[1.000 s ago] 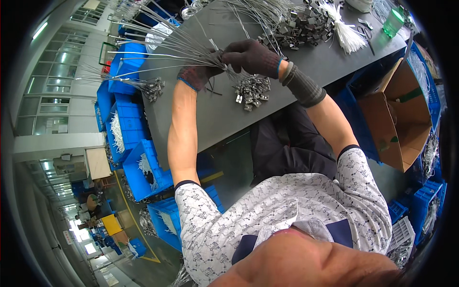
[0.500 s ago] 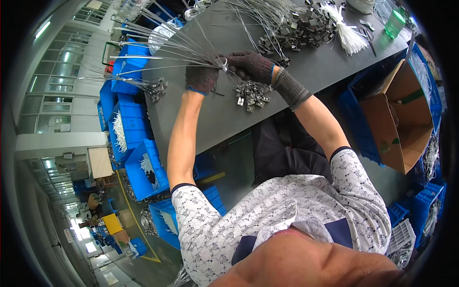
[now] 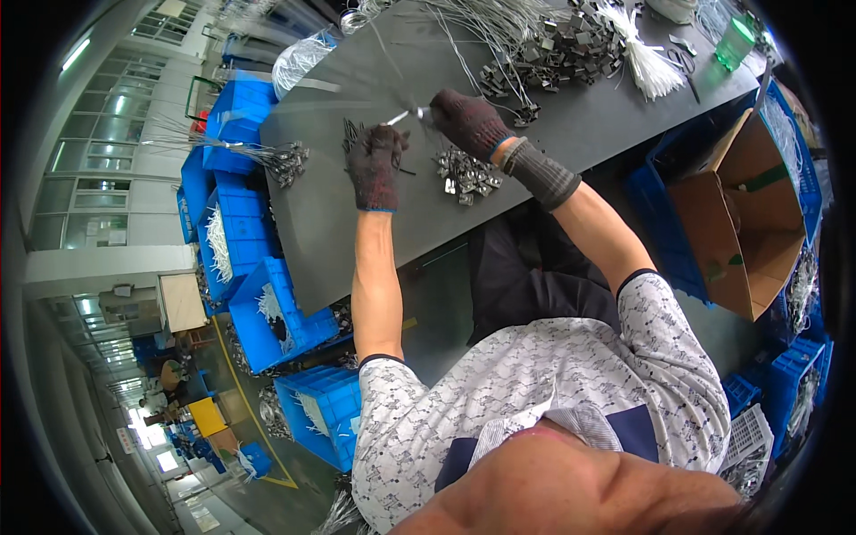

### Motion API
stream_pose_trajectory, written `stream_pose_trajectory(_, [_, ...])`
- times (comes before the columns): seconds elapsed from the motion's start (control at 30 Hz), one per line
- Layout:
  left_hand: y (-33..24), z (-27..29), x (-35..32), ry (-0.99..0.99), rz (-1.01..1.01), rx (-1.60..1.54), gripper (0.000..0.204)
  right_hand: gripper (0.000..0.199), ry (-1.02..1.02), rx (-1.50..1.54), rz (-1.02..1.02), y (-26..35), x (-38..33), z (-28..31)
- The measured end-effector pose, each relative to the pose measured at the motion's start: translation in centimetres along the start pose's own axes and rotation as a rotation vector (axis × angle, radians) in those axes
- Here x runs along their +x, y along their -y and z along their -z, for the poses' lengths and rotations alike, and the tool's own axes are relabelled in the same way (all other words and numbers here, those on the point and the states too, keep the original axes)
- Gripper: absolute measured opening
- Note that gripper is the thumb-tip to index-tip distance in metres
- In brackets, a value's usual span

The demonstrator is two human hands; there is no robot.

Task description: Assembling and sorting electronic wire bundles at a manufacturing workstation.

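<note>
Wires [image 3: 403, 114] — thin, grey and blurred — are pinched at their near end in the right hand [image 3: 465, 120], whose gloved fingers are closed around a small pale fitting. From that grip the strands run up and to the left across the dark desk [image 3: 357, 241], their long axis slanting away from the person toward the far left corner; the far ends are too blurred to follow. The left hand [image 3: 374, 165], also in a dark knit glove, hovers just beside and below the bundle, palm down with fingers loosely curled; whether it grips anything cannot be told. A small heap of metal clips [image 3: 464, 174] lies on the desk between the two wrists, close under the right forearm. A far larger pile of clips [image 3: 562, 53] sits near the far edge, mixed with more loose wire, and a bunch of white ties [image 3: 646, 62] lies to its right beside a green bottle [image 3: 736, 40]. Blue bins [image 3: 267, 312] are stacked along the left side of the desk — several hold white bundles, and one bears a finished sheaf of wires with clips at its end [image 3: 281, 160]. An open cardboard box [image 3: 758, 223] stands on the floor to the right, its inside largely bare.
</note>
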State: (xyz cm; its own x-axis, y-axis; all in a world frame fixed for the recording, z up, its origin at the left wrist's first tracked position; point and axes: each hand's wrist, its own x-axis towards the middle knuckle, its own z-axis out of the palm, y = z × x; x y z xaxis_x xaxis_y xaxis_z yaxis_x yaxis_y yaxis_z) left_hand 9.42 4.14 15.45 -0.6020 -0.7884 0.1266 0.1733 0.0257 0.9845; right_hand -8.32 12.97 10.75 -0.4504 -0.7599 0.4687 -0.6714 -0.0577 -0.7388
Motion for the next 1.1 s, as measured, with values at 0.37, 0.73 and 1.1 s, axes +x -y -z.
stream_pose_trajectory(0.37, [0.5, -6.5, 3.7, -0.464, -0.013, -0.072, 0.026, 0.047, -0.085, 0.284, -0.288, -3.1, -7.8, 1.9])
stream_pose_trajectory(0.73, [-14.4, 6.9, -0.2, 0.639, -0.173, -0.615, 0.054, 0.032, -0.208, 0.239, -0.783, -19.0, -26.3, 11.6])
stream_pose_trajectory(1.1, [-26.4, 12.9, -7.3, 0.831, -0.452, -0.518, 0.029, 0.034, -0.034, 0.367, -0.799, -18.1, -23.7, 7.2])
